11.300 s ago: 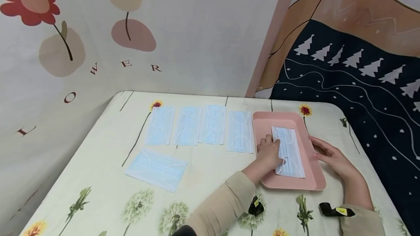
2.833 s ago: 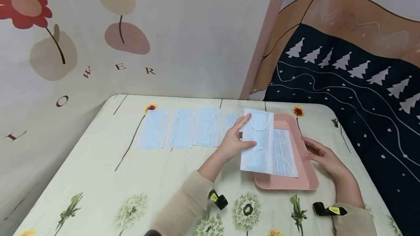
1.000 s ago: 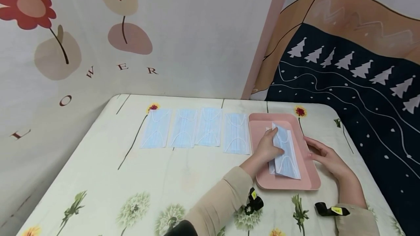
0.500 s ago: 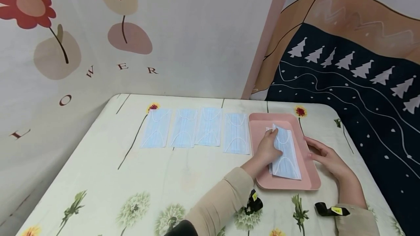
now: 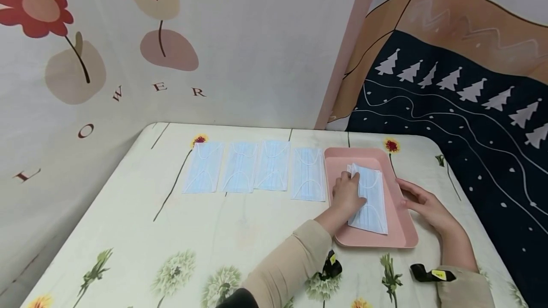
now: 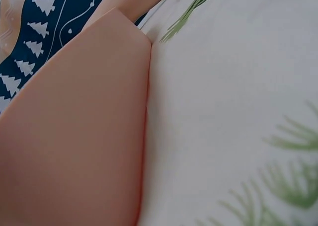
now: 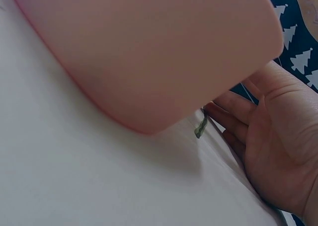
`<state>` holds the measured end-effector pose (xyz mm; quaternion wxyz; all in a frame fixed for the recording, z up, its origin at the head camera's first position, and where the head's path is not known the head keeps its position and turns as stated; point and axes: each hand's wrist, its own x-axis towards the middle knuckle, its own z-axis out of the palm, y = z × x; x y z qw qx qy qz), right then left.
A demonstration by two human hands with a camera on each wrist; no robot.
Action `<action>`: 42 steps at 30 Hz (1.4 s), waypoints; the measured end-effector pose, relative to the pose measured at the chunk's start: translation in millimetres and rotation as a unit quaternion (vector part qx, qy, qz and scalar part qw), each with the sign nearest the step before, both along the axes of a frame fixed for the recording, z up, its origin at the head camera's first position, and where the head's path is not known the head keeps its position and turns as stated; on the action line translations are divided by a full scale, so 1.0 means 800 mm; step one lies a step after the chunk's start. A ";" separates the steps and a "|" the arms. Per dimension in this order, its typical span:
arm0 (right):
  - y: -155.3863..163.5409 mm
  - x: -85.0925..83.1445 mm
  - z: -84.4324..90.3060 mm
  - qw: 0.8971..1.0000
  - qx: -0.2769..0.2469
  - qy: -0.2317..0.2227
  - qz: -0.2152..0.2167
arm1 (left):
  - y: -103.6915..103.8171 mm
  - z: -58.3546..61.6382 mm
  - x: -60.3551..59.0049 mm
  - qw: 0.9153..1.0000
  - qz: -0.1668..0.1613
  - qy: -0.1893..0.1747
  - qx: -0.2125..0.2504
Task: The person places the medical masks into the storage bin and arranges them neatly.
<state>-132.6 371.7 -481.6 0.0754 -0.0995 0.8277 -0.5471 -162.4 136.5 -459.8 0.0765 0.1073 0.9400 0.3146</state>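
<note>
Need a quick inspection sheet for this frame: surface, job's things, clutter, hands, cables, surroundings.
Surface: table under a cream cloth with a flower print.
Job's things: pink tray at the right of the table, with a stack of masks in it; four blue masks in a row lie flat left of the tray.
Clutter: nothing seen.
Hands: left hand rests on the stack of masks, fingers bent at its top corner; right hand lies flat at the tray's right rim, fingers relaxed.
Cables: nothing seen; black wrist straps only.
Surroundings: flower-print wall cloth behind, dark cloth with white trees at the right.
</note>
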 end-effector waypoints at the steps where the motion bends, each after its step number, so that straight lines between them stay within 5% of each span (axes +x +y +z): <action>1: 0.000 0.000 0.000 1.000 0.000 0.001 0.000 | 0.000 0.000 0.000 1.000 0.001 0.000 -0.012; 14: 0.002 -0.001 -0.002 1.000 0.017 -0.016 -0.017 | -0.003 0.001 0.007 0.999 0.020 0.025 -0.037; 23: 0.000 0.000 -0.001 1.000 0.015 -0.009 -0.014 | -0.018 0.011 0.015 0.995 -0.005 0.088 0.054; 30: -0.002 0.001 0.002 1.000 0.015 -0.008 -0.011 | -0.041 0.020 0.020 0.981 -0.023 0.109 0.156; 42: -0.001 0.000 0.000 1.000 0.004 0.000 -0.006 | -0.085 0.043 0.018 0.956 0.014 0.146 0.255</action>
